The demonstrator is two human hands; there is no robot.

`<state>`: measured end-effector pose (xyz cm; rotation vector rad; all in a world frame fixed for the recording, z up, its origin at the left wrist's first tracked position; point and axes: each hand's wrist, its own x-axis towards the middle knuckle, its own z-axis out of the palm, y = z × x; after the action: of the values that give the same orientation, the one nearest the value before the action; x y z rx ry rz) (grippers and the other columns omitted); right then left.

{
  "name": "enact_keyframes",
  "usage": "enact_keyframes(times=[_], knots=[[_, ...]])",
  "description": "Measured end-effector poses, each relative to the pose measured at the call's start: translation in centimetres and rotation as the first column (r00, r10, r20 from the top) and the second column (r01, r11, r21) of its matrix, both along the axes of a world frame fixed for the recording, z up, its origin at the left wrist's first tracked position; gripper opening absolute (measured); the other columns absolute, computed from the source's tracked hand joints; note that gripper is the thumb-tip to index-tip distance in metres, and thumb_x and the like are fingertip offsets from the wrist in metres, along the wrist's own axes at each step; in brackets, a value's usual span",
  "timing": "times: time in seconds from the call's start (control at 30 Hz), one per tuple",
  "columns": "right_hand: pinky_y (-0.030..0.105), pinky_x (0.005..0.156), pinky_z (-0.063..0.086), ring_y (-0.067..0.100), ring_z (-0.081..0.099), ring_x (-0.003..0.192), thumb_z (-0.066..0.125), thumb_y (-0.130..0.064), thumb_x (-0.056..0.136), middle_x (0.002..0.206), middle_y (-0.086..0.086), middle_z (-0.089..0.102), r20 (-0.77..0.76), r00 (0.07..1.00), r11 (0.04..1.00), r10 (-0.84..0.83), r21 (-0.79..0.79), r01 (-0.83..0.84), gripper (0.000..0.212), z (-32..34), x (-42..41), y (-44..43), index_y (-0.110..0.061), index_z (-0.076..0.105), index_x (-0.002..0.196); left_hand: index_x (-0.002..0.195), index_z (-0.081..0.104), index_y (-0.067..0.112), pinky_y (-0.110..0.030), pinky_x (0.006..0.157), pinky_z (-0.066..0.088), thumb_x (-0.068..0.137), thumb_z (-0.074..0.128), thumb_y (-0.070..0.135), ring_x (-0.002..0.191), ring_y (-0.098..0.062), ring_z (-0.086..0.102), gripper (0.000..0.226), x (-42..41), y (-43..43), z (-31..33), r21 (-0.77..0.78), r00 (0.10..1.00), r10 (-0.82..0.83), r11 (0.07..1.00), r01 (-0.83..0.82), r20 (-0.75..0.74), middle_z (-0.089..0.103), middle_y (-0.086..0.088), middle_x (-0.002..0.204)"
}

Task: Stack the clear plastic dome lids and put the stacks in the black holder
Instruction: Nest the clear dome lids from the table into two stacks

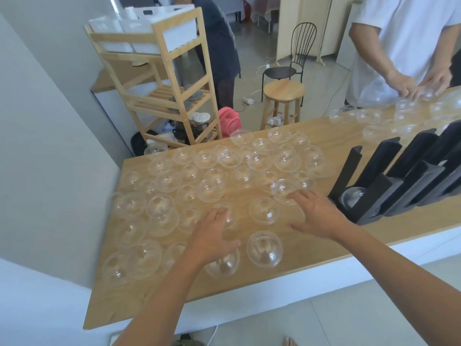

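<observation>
Both hands spread open, holding nothing, left hand (213,237) and right hand (315,216) hover over loose dome lids (264,248) scattered across the tabletop (324,248), black holder (389,181) at three o'clock

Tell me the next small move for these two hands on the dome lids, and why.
Probably close the right hand on the dome lid at its fingertips and set it over the lone lid just left of it. Both hands are spread and hold nothing, the left hand hovers over other lids, and the lids lie singly across the table, so stacking has to come before loading the black holder.
</observation>
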<state>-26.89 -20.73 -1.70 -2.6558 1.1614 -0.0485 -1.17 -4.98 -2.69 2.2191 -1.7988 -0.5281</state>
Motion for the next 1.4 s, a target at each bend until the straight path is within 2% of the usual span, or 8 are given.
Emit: enact_keyframes(times=[0.13, 0.3, 0.53, 0.63, 0.8, 1.1, 1.2, 1.4], knots=[[0.044, 0.114, 0.031, 0.028, 0.021, 0.144, 0.073, -0.053, 0.079, 0.159, 0.005, 0.021, -0.205, 0.975, 0.994, -0.088, 0.049, 0.1, 0.092, 1.0, -1.4, -3.0, -0.026, 0.023, 0.152, 0.155, 0.021, 0.019, -0.038, 0.116, 0.024, 0.081, 0.067, 0.053, 0.143, -0.021, 0.022, 0.094, -1.4, -4.2, 0.9, 0.017, 0.995, -0.076, 0.997, 0.075, 0.067, 0.028, 0.0, 0.154], [0.046, 0.117, 0.027, 0.032, 0.008, 0.148, 0.083, -0.049, 0.069, 0.161, 0.007, 0.012, -0.315, 0.947, 0.977, -0.071, 0.171, 0.13, 0.113, 1.3, -1.5, -5.1, -0.021, 0.015, 0.155, 0.153, 0.023, 0.018, -0.043, 0.114, 0.026, 0.078, 0.07, 0.053, 0.141, -0.027, 0.026, 0.096, -3.9, -9.3, 0.4, 0.109, 0.983, -0.131, 0.987, 0.117, 0.129, 0.032, -0.004, 0.151], [0.046, 0.11, 0.04, 0.033, 0.019, 0.146, 0.089, -0.045, 0.063, 0.161, 0.012, 0.011, -0.409, 0.912, 0.962, -0.033, 0.235, 0.14, 0.123, 0.7, -0.5, -6.0, -0.018, 0.011, 0.155, 0.144, 0.033, 0.015, -0.043, 0.106, 0.032, 0.069, 0.076, 0.051, 0.131, -0.03, 0.037, 0.095, -5.7, -13.4, -1.2, 0.224, 0.981, -0.103, 0.972, 0.064, 0.165, 0.042, -0.007, 0.14], [0.045, 0.107, 0.043, 0.033, 0.026, 0.143, 0.089, -0.044, 0.064, 0.158, 0.015, 0.021, -0.434, 0.9, 0.962, -0.028, 0.234, 0.143, 0.124, 0.1, -0.4, -6.2, -0.019, 0.009, 0.155, 0.143, 0.033, 0.014, -0.041, 0.105, 0.032, 0.067, 0.078, 0.053, 0.128, -0.031, 0.04, 0.096, -6.2, -14.1, -1.7, 0.249, 0.978, -0.104, 0.967, 0.056, 0.183, 0.044, -0.008, 0.138], [0.041, 0.1, 0.048, 0.032, 0.038, 0.133, 0.089, -0.042, 0.065, 0.146, 0.014, 0.037, -0.427, 0.903, 0.965, -0.04, 0.217, 0.145, 0.119, -0.7, -0.5, -6.3, -0.019, 0.012, 0.153, 0.148, 0.027, 0.012, -0.043, 0.111, 0.028, 0.068, 0.083, 0.046, 0.133, -0.031, 0.039, 0.103, -6.9, -14.3, -2.2, 0.269, 0.978, -0.118, 0.961, 0.069, 0.171, 0.042, -0.01, 0.142], [0.036, 0.084, 0.05, 0.029, 0.042, 0.123, 0.086, -0.05, 0.063, 0.134, 0.007, 0.042, -0.368, 0.929, 0.963, -0.034, 0.236, 0.129, 0.104, -0.5, -0.8, -5.3, -0.035, 0.027, 0.147, 0.145, 0.033, 0.015, -0.043, 0.111, 0.029, 0.072, 0.08, 0.035, 0.128, -0.027, 0.041, 0.089, -6.5, -13.6, -1.6, 0.233, 0.972, -0.11, 0.971, 0.06, 0.205, 0.046, -0.007, 0.134], [0.038, 0.085, 0.052, 0.027, 0.046, 0.117, 0.083, -0.052, 0.065, 0.13, 0.006, 0.044, -0.362, 0.932, 0.962, -0.02, 0.246, 0.116, 0.097, 0.4, -0.6, -4.6, -0.04, 0.03, 0.145, 0.142, 0.037, 0.015, -0.042, 0.11, 0.03, 0.071, 0.08, 0.036, 0.127, -0.027, 0.043, 0.085, -6.0, -13.3, -0.8, 0.21, 0.973, -0.103, 0.976, 0.058, 0.207, 0.047, -0.007, 0.132], [0.036, 0.076, 0.054, 0.021, 0.057, 0.091, 0.084, -0.053, 0.065, 0.124, 0.003, 0.047, -0.204, 0.978, 0.943, -0.047, 0.314, 0.111, 0.09, 2.5, 0.8, -3.2, -0.029, 0.031, 0.134, 0.142, 0.037, 0.019, -0.042, 0.108, 0.026, 0.069, 0.078, 0.038, 0.127, -0.025, 0.041, 0.086, -3.5, -11.2, 2.0, 0.078, 0.99, -0.012, 0.997, 0.001, 0.14, 0.047, -0.003, 0.133]])
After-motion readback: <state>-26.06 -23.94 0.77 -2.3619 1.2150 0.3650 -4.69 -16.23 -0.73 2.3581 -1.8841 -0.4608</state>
